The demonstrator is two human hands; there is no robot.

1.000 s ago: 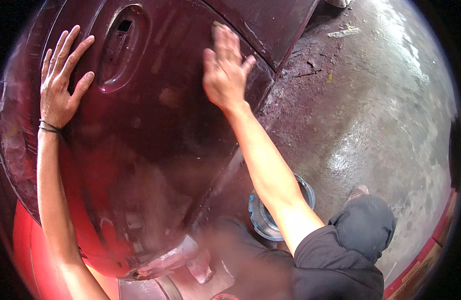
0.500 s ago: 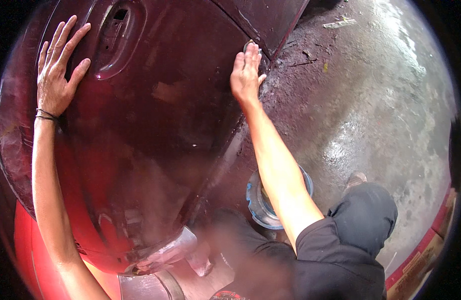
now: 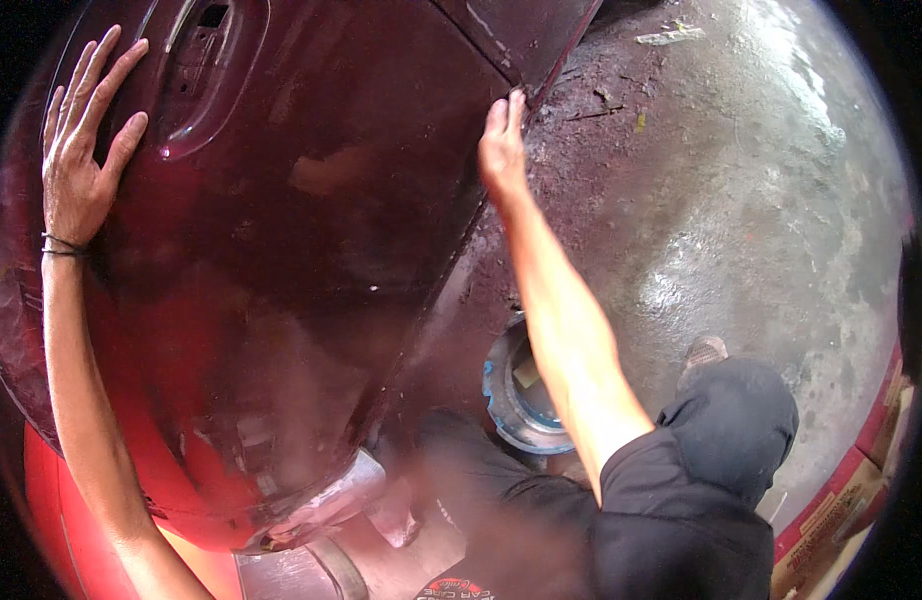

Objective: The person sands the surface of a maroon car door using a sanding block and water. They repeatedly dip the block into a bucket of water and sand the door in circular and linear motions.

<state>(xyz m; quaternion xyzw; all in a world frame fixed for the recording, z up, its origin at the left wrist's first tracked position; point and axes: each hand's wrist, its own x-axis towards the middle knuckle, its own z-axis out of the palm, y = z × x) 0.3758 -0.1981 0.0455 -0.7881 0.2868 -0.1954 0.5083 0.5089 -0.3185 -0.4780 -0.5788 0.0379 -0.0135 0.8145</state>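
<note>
A dark maroon car door (image 3: 311,260) fills the left and middle of the head view. My left hand (image 3: 86,170) lies flat on it with fingers spread, left of the handle recess (image 3: 186,80). A dark band circles that wrist. At the door's lower edge, close to the seam with the adjoining panel (image 3: 516,35), my right hand (image 3: 503,150) is pressed with its fingers together. It is seen side-on, and whatever lies under its fingers is hidden. A small dark thing showed there half a second ago.
Below my right forearm stands a bucket (image 3: 541,437) with a blue-smeared rim and a pale block (image 3: 526,373) inside. Grey, stained concrete floor (image 3: 741,230) stretches right, with a pale scrap (image 3: 671,36) at the far side. Flattened cardboard (image 3: 831,520) lies at lower right.
My right hand has turned more side-on along the door's lower edge. The view has shifted, so the door and my left hand appear farther left; the left hand keeps its place on the door.
</note>
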